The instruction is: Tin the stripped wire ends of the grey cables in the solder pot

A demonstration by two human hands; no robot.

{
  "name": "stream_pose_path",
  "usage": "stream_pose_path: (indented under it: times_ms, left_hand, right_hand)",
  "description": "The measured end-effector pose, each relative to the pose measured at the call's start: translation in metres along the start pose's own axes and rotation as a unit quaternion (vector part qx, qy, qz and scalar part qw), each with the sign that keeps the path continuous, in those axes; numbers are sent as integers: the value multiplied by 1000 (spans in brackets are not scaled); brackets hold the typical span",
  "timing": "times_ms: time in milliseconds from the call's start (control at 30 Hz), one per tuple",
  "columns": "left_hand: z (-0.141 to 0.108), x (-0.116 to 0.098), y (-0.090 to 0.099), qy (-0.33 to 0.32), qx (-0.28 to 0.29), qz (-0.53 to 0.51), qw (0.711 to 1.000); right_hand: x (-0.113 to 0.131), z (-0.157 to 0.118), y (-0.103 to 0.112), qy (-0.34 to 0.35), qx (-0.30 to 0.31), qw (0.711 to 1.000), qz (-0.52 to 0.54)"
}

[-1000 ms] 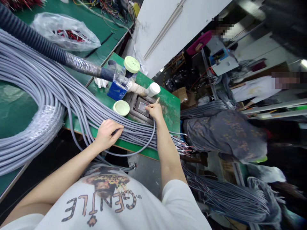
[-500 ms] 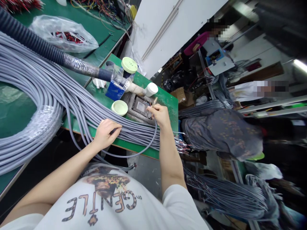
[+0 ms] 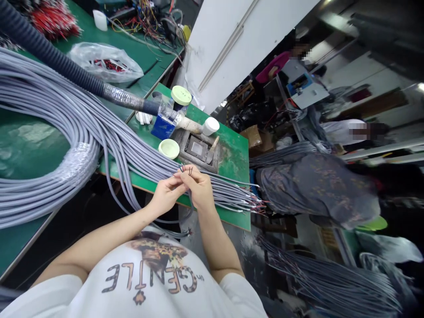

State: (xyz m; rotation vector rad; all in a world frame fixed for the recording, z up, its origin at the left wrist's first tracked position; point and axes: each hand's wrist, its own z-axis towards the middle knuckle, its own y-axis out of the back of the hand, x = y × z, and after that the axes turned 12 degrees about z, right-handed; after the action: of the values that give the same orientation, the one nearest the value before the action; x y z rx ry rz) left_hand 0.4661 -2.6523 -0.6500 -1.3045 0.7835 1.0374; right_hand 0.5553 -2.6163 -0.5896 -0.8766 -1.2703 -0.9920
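Both hands meet over the front edge of the green table, in front of a thick bundle of grey cables [image 3: 155, 161]. My right hand [image 3: 199, 187] is closed on the end of one grey cable, whose thin dark wires [image 3: 186, 169] stick up between the fingertips. Pinched at the same wires, my left hand [image 3: 168, 193] touches the right fingers. Behind them sits a dark metal pot [image 3: 198, 149] in a grey tray, with a wooden-handled scraper [image 3: 213, 151] leaning on it. A pale green open dish [image 3: 168, 149] is left of the pot.
A ribbed hose [image 3: 82, 81] crosses from the upper left to a nozzle beside the pot. Around it stand a blue box [image 3: 163, 126], a white cup [image 3: 210, 126] and a green-lidded jar [image 3: 181, 95]. A plastic bag [image 3: 106, 64] lies farther back; a person's patterned garment [image 3: 311, 185] shows right.
My right hand has come back from the metal pot toward me with the cable end. My left hand has moved right and closed at the wires. The view has shifted slightly.
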Motion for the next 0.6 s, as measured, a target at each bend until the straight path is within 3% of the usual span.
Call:
stream_pose_path:
  times_ms: [233,600]
  left_hand:
    - [-13,-9,4,60,21,-13,998]
    - [-21,-9,2,65,26,11,997]
  right_hand:
    - [3,-11,7,-15,-13,1000,5]
    - [-4,-16,12,-63,-2,995,72]
